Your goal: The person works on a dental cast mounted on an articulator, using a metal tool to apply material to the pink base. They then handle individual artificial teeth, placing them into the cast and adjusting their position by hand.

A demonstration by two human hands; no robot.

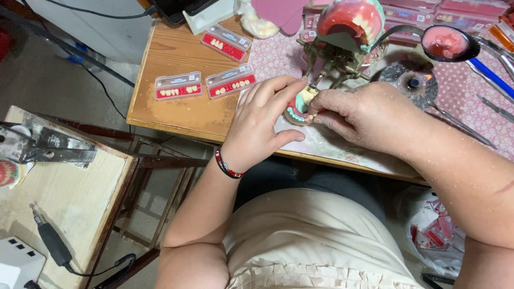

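Observation:
A metal dental articulator stands on the wooden table, its upper arm tilted back with a pink wax denture showing a row of teeth. On its lower part sits a denture model with teal wax and small teeth. My left hand rests against the model's left side, fingers stretched over it. My right hand pinches at the model's teeth from the right. Whether a tooth is between those fingertips is hidden. A red and black bracelet circles my left wrist.
Three clear cards of artificial teeth lie on the table's left part. A spoon with pink wax, metal instruments and a round burner sit at right. A lower side table holds a handpiece.

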